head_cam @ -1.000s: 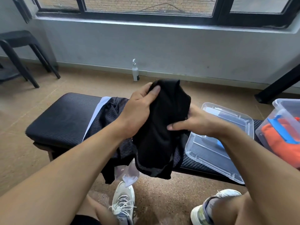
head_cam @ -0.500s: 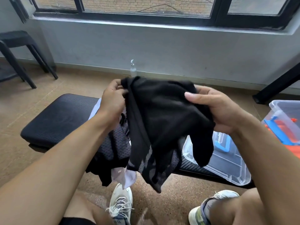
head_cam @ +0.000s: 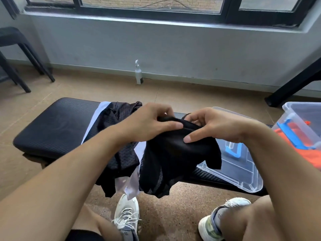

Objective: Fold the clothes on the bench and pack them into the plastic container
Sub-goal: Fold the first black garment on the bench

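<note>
A black garment (head_cam: 172,159) hangs bunched over the front edge of the black padded bench (head_cam: 57,126). My left hand (head_cam: 149,124) grips its top edge from the left. My right hand (head_cam: 212,126) pinches the same edge from the right, close to the left hand. A black mesh garment with white trim (head_cam: 112,122) lies on the bench behind my left arm. The clear plastic container (head_cam: 302,126) at the far right holds folded orange cloth (head_cam: 317,153).
A clear lid with a blue latch (head_cam: 243,164) lies on the bench's right end. A white spray bottle (head_cam: 139,73) stands by the wall. A black stool (head_cam: 15,54) is at the left, a black table leg (head_cam: 291,86) at the right. My shoes rest below the bench.
Both hands have come down and closer together with the black garment, which was held spread wide and higher half a second ago. It now hangs lower, bunched between them.
</note>
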Tool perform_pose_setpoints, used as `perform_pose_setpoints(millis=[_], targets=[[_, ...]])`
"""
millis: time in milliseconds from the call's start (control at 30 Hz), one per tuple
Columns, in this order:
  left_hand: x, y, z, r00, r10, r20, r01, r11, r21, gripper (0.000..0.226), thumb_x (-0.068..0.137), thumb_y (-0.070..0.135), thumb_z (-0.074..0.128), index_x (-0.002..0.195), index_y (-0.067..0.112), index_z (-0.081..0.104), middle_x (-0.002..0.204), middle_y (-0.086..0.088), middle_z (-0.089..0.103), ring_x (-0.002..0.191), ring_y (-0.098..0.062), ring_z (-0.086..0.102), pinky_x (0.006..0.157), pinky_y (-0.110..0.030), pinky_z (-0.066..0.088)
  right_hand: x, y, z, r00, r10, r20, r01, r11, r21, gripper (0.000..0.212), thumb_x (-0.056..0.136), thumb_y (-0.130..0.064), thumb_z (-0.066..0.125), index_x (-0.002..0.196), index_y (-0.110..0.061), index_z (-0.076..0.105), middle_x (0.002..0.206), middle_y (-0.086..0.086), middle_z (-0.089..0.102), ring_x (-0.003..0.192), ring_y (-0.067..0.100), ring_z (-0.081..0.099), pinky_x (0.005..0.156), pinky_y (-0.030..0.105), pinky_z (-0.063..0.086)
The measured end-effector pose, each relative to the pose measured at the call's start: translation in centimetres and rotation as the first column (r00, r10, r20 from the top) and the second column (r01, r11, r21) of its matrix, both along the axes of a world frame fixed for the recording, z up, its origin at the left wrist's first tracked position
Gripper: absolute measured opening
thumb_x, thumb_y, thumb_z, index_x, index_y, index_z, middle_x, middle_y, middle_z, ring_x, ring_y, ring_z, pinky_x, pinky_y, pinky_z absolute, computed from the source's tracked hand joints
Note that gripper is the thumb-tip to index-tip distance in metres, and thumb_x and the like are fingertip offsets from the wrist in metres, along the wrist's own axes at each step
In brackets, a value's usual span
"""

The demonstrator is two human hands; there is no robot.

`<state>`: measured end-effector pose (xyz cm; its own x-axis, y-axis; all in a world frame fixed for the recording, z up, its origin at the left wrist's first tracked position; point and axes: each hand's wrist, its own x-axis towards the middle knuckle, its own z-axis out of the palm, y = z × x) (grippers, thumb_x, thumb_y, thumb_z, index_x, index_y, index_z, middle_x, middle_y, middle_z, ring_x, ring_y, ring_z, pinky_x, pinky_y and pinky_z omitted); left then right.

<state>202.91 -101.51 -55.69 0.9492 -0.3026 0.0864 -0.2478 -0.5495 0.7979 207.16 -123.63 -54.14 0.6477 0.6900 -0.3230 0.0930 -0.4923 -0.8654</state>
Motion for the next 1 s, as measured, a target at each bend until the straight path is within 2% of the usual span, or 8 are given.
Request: perform_pose_setpoints(millis=[167, 267, 367, 467, 600, 733, 867, 1000], targets=[[1.8, 2.1, 0.0, 0.783, 0.533, 0.321, -0.523, 0.843, -0.123, 0.023, 0.097, 0.036, 0.062, 0.084, 0.018, 0.055, 0.067, 0.010, 0.057, 0.069, -0.010, 0.054, 0.066, -0.028, 0.042, 1.1, -1.7, -0.9, 0.996, -0.080, 0.044, 0.088, 0.968, -0.235, 0.014, 0.079, -0.012, 0.081, 0.090, -0.011, 0.072, 0.081, 0.008, 0.076, 0.072, 0.021, 0.072, 0.064, 0.030, 0.054], [2.7, 4.1, -0.7, 0.638, 0.735, 0.228, -0.738, 0.669, -0.089, 0.015, 0.098, 0.032, 0.055, 0.091, 0.019, 0.052, 0.077, 0.012, 0.056, 0.088, -0.025, 0.058, 0.074, -0.032, 0.039, 1.8, -1.8, -1.3, 0.975, -0.198, 0.101, 0.209, 0.971, -0.111, 0.012, 0.079, -0.010, 0.080, 0.090, -0.012, 0.075, 0.080, 0.006, 0.075, 0.076, 0.020, 0.070, 0.072, 0.034, 0.053], [2.2, 4.5, -0.9, 0.763, 0.635, 0.122, -0.628, 0.772, -0.095, 0.027, 0.088, 0.016, 0.058, 0.113, 0.022, 0.052, 0.108, 0.010, 0.064, 0.104, -0.016, 0.061, 0.090, -0.026, 0.045, 1.8, -0.6, -1.4, 0.940, -0.333, 0.072, 0.315, 0.931, 0.185, 0.026, 0.085, -0.003, 0.074, 0.108, -0.014, 0.075, 0.101, 0.011, 0.078, 0.092, 0.027, 0.074, 0.086, 0.043, 0.057], [0.9, 2.3, 0.2, 0.952, 0.269, 0.147, -0.244, 0.956, -0.165, 0.055, 0.079, 0.028, 0.061, 0.133, 0.033, 0.049, 0.128, 0.015, 0.064, 0.104, -0.014, 0.065, 0.092, -0.018, 0.045, 1.1, 1.1, -1.4, 0.957, -0.275, 0.089, 0.242, 0.931, 0.272, 0.025, 0.088, -0.005, 0.072, 0.112, -0.013, 0.074, 0.106, 0.011, 0.077, 0.100, 0.027, 0.073, 0.091, 0.041, 0.057], [0.1, 0.1, 0.3, 0.993, 0.087, 0.083, -0.080, 0.994, -0.079, 0.046, 0.078, 0.057, 0.070, 0.114, 0.030, 0.063, 0.086, 0.001, 0.070, 0.080, -0.007, 0.065, 0.078, -0.038, 0.051, 0.0, 2.1, -0.7, 0.976, -0.148, 0.163, 0.117, 0.976, 0.184, 0.007, 0.087, -0.013, 0.076, 0.093, -0.010, 0.077, 0.077, 0.003, 0.072, 0.067, 0.011, 0.063, 0.058, 0.022, 0.048], [0.5, 0.7, 0.0, 0.984, 0.121, 0.130, -0.119, 0.993, -0.020, 0.034, 0.092, 0.037, 0.071, 0.075, 0.011, 0.056, 0.061, -0.001, 0.051, 0.057, -0.008, 0.044, 0.057, -0.029, 0.038, -0.2, 1.6, -0.4, 0.994, -0.039, 0.106, 0.042, 0.999, -0.022, 0.026, 0.077, -0.026, 0.086, 0.096, -0.012, 0.075, 0.086, 0.009, 0.077, 0.073, 0.018, 0.072, 0.064, 0.030, 0.057], [1.5, 2.4, 0.1, 0.786, 0.522, 0.331, -0.519, 0.848, -0.106, 0.030, 0.102, 0.035, 0.055, 0.083, 0.012, 0.049, 0.066, 0.007, 0.046, 0.060, -0.003, 0.043, 0.055, -0.019, 0.032, 0.8, 0.3, -1.3, 0.987, 0.078, 0.142, -0.022, 0.932, -0.361, 0.033, 0.070, -0.034, 0.089, 0.095, -0.016, 0.075, 0.091, 0.005, 0.078, 0.090, 0.024, 0.074, 0.089, 0.047, 0.058], [3.2, 6.8, -0.3, 0.401, 0.906, 0.135, -0.846, 0.422, -0.325, 0.028, 0.106, 0.039, 0.045, 0.096, 0.013, 0.046, 0.078, 0.011, 0.047, 0.084, -0.017, 0.047, 0.066, -0.023, 0.030, 1.3, -0.9, -1.3, 0.965, 0.087, 0.248, 0.055, 0.856, -0.514, 0.021, 0.076, -0.037, 0.085, 0.086, -0.021, 0.076, 0.082, 0.003, 0.076, 0.074, 0.016, 0.067, 0.077, 0.038, 0.054]])
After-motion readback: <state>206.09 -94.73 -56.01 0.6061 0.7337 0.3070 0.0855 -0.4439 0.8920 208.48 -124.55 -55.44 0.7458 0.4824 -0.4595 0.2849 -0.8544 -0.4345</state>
